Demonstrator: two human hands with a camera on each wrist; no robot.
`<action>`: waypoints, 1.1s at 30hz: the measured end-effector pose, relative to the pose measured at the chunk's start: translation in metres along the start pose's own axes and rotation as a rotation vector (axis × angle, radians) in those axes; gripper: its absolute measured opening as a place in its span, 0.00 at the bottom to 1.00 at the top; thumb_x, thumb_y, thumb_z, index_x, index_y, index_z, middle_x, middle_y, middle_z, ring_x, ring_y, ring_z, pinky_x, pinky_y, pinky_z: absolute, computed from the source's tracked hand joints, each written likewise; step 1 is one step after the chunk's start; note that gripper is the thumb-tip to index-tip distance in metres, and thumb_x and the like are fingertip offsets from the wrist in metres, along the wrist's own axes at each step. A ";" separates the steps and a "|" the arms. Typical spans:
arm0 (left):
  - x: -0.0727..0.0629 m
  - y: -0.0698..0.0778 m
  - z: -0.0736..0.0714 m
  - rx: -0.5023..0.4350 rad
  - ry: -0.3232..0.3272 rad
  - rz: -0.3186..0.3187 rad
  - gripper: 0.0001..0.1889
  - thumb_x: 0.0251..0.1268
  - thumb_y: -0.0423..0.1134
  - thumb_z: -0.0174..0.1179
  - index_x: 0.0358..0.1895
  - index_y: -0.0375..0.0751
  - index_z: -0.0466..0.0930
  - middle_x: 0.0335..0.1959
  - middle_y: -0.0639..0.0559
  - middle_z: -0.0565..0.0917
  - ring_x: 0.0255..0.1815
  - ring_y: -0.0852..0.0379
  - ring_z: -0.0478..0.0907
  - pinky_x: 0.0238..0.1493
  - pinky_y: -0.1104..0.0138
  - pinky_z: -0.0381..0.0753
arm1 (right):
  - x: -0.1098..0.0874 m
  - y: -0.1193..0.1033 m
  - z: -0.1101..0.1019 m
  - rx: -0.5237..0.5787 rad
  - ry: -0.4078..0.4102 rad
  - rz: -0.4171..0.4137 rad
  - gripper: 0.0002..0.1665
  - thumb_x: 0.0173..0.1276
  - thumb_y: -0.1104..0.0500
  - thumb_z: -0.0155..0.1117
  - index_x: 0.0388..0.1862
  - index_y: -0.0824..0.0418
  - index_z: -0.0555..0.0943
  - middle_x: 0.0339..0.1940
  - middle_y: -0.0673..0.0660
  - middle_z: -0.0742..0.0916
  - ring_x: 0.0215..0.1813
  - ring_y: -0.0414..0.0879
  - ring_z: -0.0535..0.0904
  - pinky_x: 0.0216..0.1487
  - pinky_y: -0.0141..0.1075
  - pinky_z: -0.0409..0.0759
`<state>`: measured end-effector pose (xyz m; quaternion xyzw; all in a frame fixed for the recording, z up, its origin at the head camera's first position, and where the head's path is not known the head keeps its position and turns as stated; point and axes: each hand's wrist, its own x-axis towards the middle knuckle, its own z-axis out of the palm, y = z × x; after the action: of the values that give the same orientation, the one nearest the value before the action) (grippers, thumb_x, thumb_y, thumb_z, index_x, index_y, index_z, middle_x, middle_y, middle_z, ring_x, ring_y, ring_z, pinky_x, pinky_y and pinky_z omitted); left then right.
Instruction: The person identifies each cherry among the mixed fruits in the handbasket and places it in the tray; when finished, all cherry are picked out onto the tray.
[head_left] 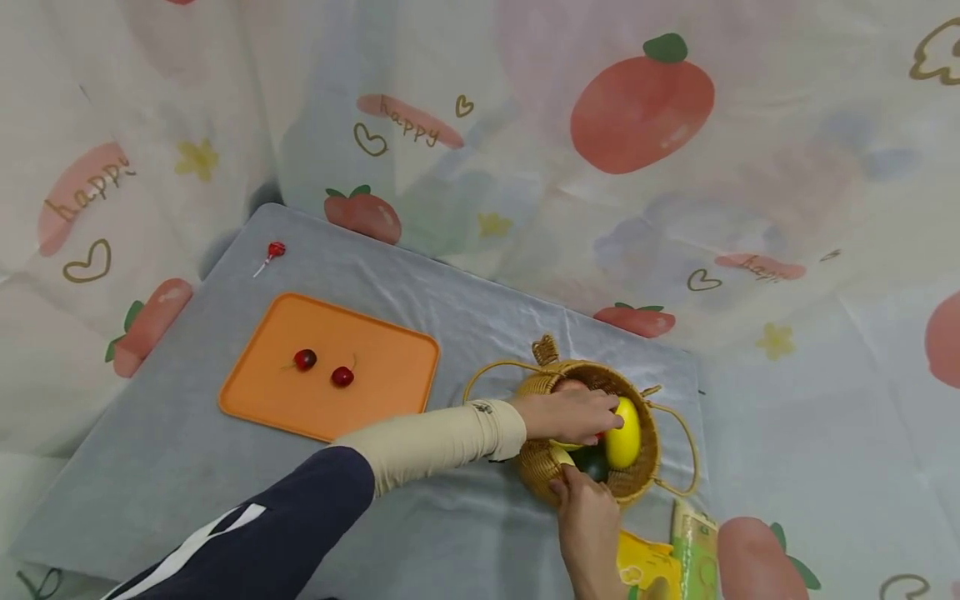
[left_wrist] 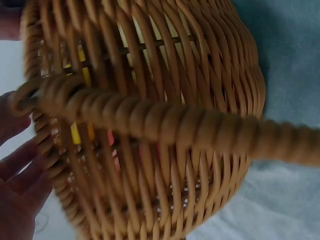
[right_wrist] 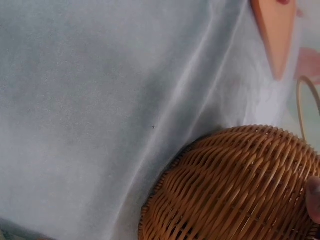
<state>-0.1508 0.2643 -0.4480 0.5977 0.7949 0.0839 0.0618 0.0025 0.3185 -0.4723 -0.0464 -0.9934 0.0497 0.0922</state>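
Observation:
A round wicker basket (head_left: 536,483) with looped handles holds a smooth yellow oval fruit (head_left: 625,433), a dark green rounded thing (head_left: 591,463) and other partly covered pieces. My left hand (head_left: 570,415) reaches over it from the left, fingertips over the yellow fruit. In the left wrist view, the left hand (left_wrist: 22,185) shows spread fingers at the rim, with nothing seen between them. At the near side, my right hand (head_left: 588,525) grips the basket's rim. The right wrist view shows only one fingertip (right_wrist: 313,197) against the woven wall (right_wrist: 240,185).
Two cherries (head_left: 342,377) lie on an orange tray (head_left: 262,400) to the left. Behind the tray is a red lollipop (head_left: 276,249). Near the right hand are a yellow item (head_left: 648,560) and a green packet (head_left: 695,550). A printed curtain (head_left: 480,200) borders the grey cloth-covered table.

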 end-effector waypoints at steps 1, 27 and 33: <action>0.003 0.001 0.003 0.001 -0.011 -0.005 0.19 0.69 0.47 0.54 0.61 0.51 0.73 0.54 0.55 0.72 0.48 0.59 0.71 0.48 0.72 0.71 | 0.000 0.000 0.000 0.000 -0.002 -0.001 0.10 0.50 0.59 0.74 0.27 0.60 0.80 0.20 0.55 0.84 0.21 0.50 0.77 0.28 0.48 0.73; 0.020 0.006 0.038 0.114 -0.164 -0.013 0.14 0.75 0.41 0.46 0.53 0.62 0.78 0.52 0.60 0.76 0.51 0.60 0.71 0.53 0.71 0.69 | 0.000 -0.007 0.002 0.011 -0.036 0.030 0.09 0.50 0.60 0.72 0.28 0.63 0.81 0.22 0.58 0.86 0.29 0.53 0.84 0.44 0.60 0.76; 0.023 0.007 0.041 0.157 -0.182 -0.009 0.14 0.74 0.44 0.47 0.54 0.65 0.77 0.55 0.63 0.76 0.53 0.62 0.71 0.53 0.71 0.68 | 0.002 -0.005 0.001 0.003 -0.047 0.033 0.09 0.51 0.60 0.72 0.27 0.62 0.80 0.21 0.57 0.85 0.28 0.53 0.83 0.44 0.60 0.76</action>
<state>-0.1422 0.2903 -0.4864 0.6022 0.7928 -0.0336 0.0872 0.0004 0.3136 -0.4724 -0.0617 -0.9943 0.0537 0.0681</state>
